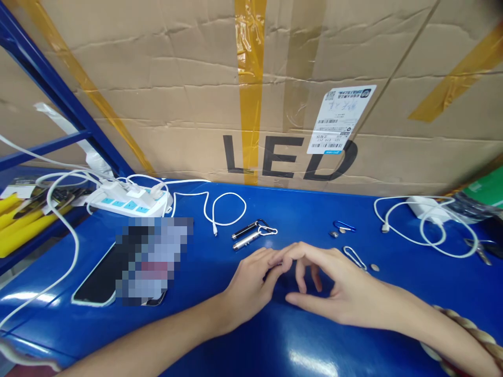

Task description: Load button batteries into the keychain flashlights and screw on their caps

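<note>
A slim silver metal penlight [245, 242] and a slim black penlight [244, 230] lie side by side on the glossy blue tabletop [220, 361], just beyond the left hand [249, 290]. A silver wire clip [271, 231] sits at their right ends. The left thumb and fingers draw together toward their tips, partly covered by the right fingertips; I cannot tell whether they pinch anything small. The right hand [346, 288] arches over from the right, its forefinger touching the left fingertips, its other fingers curled and its thumb spread well apart from them.

Just beyond the right hand lie an oval silver carabiner [356, 257] and, near it on the right, a small round metallic disc [374, 267]. A blue metal carabiner [345, 223] lies farther off, with small pieces beside it.

To the left rests a dark-screened phone with a pale edge [98, 272], next to a pixelated area. Behind it stands a white power strip with blue socket faces [131, 206], tangled in white cables. On the far right, another white cable [428, 243] loops. A large brown cardboard box [188, 104] lettered "LED" fills the far side.
</note>
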A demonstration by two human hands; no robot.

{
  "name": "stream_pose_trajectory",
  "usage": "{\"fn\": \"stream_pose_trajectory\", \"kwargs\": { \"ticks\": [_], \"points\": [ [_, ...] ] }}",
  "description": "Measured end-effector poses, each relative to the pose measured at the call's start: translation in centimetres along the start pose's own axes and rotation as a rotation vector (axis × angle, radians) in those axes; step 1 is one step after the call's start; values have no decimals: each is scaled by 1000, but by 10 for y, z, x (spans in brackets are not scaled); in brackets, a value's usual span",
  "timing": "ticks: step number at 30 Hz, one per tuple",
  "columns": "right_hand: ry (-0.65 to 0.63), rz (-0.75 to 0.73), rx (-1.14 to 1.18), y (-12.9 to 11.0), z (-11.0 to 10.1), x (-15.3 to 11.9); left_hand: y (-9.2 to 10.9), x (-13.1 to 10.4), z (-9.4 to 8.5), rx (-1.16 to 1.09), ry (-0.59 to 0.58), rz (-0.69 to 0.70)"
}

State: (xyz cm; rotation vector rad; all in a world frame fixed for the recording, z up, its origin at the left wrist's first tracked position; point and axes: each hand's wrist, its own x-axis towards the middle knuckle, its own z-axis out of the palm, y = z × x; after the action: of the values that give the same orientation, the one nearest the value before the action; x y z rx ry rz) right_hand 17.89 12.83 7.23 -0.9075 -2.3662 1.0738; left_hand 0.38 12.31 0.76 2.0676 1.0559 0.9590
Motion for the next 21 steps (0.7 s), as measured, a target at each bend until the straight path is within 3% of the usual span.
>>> {"fn": "stream_pose_trajectory", "kwargs": {
  "ticks": [5, 8, 12, 21],
  "points": [
    [79, -108, -89, 11, -9, 0, 5, 2, -4, -53, -3, -37],
    [155, -262, -313, 19, -17, 0, 7, 3, -6, -68, 13, -54],
    [185, -344, -563, 24, -24, 1, 8, 3, -7, -100, -14, -76],
    [255, -429, -628, 27, -25, 0, 9, 1, -7, -155, -75, -67]
  ]
}}
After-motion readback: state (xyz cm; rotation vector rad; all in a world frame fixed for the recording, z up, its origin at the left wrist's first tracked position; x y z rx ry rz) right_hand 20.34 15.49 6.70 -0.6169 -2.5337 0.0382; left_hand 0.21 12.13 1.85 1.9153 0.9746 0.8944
